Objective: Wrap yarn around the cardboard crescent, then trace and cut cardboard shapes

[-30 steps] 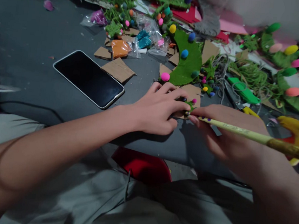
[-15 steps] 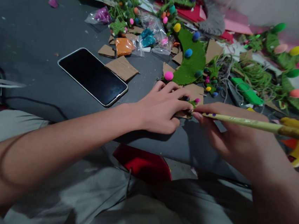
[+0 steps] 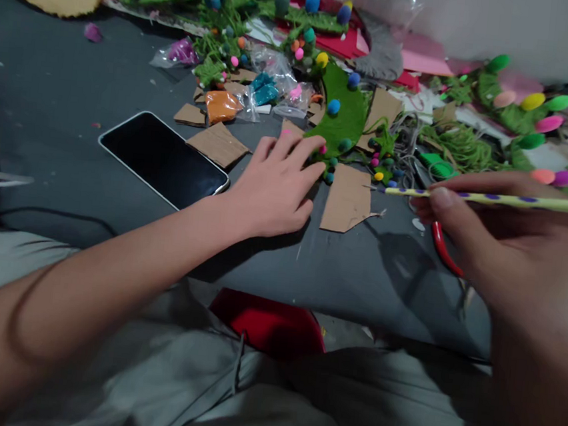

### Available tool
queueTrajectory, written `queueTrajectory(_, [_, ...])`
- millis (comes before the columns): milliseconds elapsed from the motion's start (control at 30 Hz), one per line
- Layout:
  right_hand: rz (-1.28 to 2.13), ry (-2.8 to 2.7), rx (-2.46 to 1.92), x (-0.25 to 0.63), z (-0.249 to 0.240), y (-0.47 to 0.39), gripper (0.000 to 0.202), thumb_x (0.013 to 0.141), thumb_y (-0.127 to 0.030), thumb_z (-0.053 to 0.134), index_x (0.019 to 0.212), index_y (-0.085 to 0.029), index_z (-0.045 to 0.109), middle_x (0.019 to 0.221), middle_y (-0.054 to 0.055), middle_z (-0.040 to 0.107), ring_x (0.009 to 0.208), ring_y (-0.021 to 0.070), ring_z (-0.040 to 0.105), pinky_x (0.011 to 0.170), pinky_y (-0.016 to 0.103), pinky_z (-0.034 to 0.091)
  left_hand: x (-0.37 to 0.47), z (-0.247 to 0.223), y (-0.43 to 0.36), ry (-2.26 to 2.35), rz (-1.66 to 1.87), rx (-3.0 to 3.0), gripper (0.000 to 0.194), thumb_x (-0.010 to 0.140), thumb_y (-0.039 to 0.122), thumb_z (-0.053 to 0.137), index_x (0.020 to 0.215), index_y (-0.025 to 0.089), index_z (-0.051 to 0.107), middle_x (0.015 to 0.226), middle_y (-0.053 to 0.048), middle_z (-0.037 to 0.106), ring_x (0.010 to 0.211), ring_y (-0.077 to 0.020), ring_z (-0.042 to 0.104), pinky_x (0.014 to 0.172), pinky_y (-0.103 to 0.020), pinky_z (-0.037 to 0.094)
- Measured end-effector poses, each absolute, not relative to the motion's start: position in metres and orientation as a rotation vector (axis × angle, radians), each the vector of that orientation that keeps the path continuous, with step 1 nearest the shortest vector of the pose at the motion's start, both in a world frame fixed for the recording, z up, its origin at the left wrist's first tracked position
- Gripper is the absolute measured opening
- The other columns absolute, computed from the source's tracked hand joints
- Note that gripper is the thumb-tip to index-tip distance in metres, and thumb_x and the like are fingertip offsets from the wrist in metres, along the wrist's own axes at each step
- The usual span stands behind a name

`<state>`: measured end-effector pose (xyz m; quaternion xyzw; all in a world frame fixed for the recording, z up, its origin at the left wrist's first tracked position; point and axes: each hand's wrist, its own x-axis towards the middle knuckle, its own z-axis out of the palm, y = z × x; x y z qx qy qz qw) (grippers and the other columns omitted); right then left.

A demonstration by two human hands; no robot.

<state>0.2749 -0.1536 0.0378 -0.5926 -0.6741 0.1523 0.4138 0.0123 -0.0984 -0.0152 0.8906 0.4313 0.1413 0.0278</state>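
My left hand (image 3: 279, 189) rests on the grey table with its fingers spread. Its fingertips touch a small green piece with pink and teal balls (image 3: 330, 176), which they partly hide, beside a green felt crescent (image 3: 351, 116) dotted with coloured balls. My right hand (image 3: 502, 241) is closed around a slim yellow stick with purple dots (image 3: 466, 196), much like a thin paintbrush. Its fine, dark tip points left, over or just above a piece of cardboard (image 3: 346, 199); I cannot tell whether they touch.
A phone (image 3: 163, 160) lies left of my left hand, with cardboard scraps (image 3: 217, 144) and an orange packet (image 3: 222, 106) behind it. A red-handled tool (image 3: 444, 248) lies below my right hand. Tangled green yarn (image 3: 463, 148) and decorated green shapes fill the back.
My left hand has moved left with the small green piece, uncovering the cardboard. My right hand has drawn back right and up with the stick, exposing the red-handled tool. The view has shifted slightly.
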Motion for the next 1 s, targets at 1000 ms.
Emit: queueTrajectory(1000, [1.31,-1.444,-1.238,0.213,-0.009,-0.082,0.04,0.082,-0.052,0.083,0.067,-0.022,0.062,0.062,0.001,0.07,0.054,0.0164,0.069,0.049,0.025,0.056,-0.016,-0.001,-0.152,1.062,0.155,2.813,0.047,0.106,0.035,0.042,0.147,0.015,0.055,0.153,-0.009,0.056,0.142,-0.0296,0.048,0.119,-0.047,0.036])
